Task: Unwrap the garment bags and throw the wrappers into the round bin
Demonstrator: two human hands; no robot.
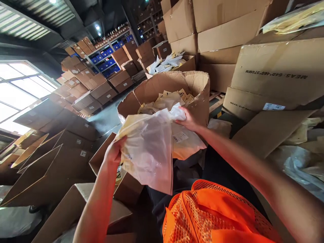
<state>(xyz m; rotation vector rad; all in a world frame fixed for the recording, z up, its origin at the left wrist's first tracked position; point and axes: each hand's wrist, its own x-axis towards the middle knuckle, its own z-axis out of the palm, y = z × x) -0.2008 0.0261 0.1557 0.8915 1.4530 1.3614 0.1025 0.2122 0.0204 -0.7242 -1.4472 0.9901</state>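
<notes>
A crinkled, translucent plastic bag [149, 152] with yellowish contents hangs in front of a torn, open cardboard box [197, 87] filled with similar packets. The left hand [113, 153], arm raised, pinches the bag's lower left edge; the right hand [187, 119], arm extended, clenches its top corner.

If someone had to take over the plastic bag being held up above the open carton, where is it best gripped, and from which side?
Probably by its top edge, coming from above. The plastic bag hangs limp, pinched at its left corner by the left hand and at its upper right by the right hand. The free span between the hands is open, while the lower part droops loose.
</notes>
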